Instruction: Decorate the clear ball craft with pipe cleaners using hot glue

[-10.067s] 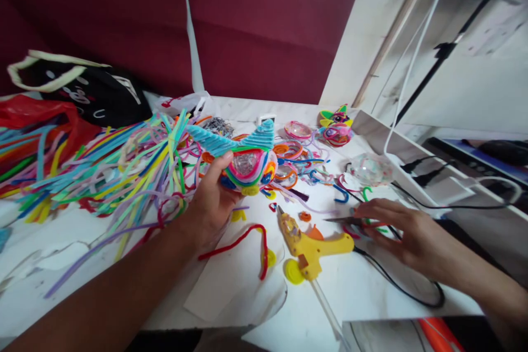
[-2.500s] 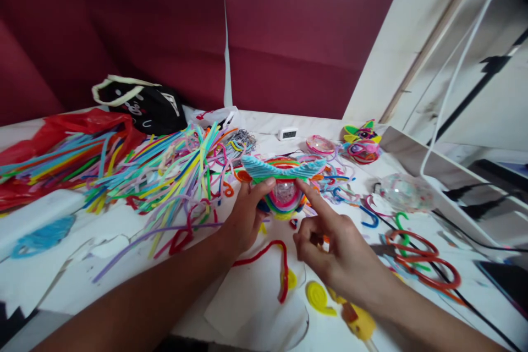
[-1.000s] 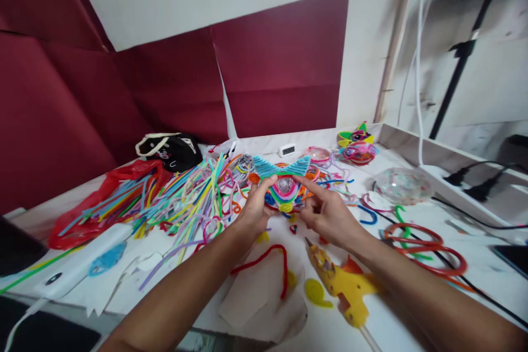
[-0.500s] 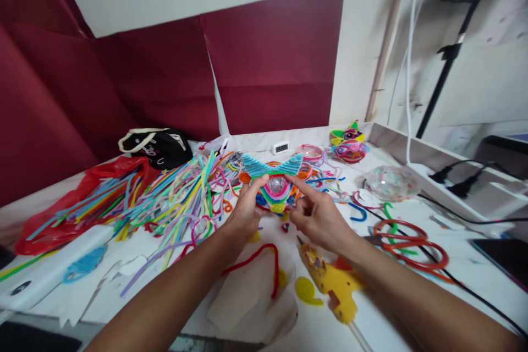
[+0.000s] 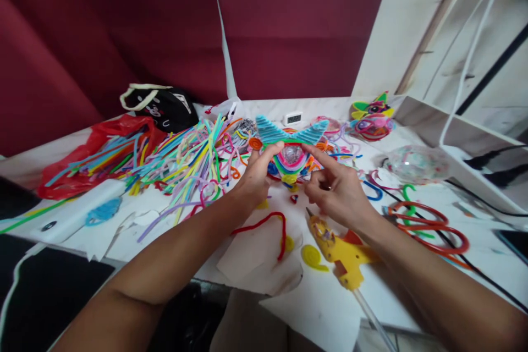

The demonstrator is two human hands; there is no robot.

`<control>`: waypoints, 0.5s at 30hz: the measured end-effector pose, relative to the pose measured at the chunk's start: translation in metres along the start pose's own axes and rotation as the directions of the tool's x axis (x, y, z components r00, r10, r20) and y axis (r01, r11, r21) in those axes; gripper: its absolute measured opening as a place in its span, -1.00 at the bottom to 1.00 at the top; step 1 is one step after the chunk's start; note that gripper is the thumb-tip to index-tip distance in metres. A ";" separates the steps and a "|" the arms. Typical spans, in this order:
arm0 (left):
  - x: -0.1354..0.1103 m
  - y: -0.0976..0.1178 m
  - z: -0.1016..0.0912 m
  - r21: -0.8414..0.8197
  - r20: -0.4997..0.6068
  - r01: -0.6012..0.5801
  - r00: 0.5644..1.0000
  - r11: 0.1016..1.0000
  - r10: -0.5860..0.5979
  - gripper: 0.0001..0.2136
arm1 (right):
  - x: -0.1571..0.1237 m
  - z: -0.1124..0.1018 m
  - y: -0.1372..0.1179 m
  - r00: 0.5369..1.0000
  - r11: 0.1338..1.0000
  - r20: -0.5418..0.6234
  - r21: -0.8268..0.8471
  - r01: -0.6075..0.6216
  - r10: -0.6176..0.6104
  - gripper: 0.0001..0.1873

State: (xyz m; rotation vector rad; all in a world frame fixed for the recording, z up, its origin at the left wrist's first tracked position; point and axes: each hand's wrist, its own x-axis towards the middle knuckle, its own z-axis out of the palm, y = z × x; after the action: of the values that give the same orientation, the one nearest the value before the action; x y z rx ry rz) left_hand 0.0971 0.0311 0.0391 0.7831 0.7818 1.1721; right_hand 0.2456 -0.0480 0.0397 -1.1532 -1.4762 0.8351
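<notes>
A colourful pipe-cleaner craft (image 5: pixel 293 160) with light-blue pointed tops, a clear dome in its middle and orange spirals at its sides is held up over the table. My left hand (image 5: pixel 260 173) grips its left side, thumb across the front below the blue part. My right hand (image 5: pixel 336 184) touches the craft's right side with an extended index finger; its other fingers are curled in. Below my right hand lies a yellow glue gun (image 5: pixel 346 258) with a glue stick in its back. A yellow coil (image 5: pixel 313 257) and a bent red pipe cleaner (image 5: pixel 264 220) lie nearby.
Loose pipe cleaners (image 5: pixel 193 159) pile up at left beside a red plastic bag (image 5: pixel 53 179) and a black pouch (image 5: pixel 165 110). At right lie orange-handled scissors (image 5: pixel 454 236), a clear plastic dome (image 5: pixel 421 164) and a cable. A small digital clock (image 5: pixel 292 119) stands behind.
The camera view has tilted down and shifted left, so more of the table's front edge shows. Both hands keep the same hold on the craft.
</notes>
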 end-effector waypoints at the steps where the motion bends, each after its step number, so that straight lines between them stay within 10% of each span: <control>1: -0.001 0.000 0.001 0.026 -0.010 0.006 1.000 1.000 -0.006 -0.47 | 0.000 0.000 -0.001 1.000 1.000 0.002 0.004 -0.009 0.009 -0.06; 15: -0.008 0.000 -0.001 0.092 -0.071 -0.133 0.988 0.987 0.140 -0.67 | -0.004 0.008 0.011 1.000 0.999 -0.012 0.028 -0.016 0.016 -0.15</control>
State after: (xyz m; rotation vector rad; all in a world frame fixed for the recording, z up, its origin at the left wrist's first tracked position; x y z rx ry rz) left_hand 0.0947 0.0238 0.0389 0.8787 0.8587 1.3044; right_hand 0.2403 -0.0485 0.0264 -1.1491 -1.4430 0.8552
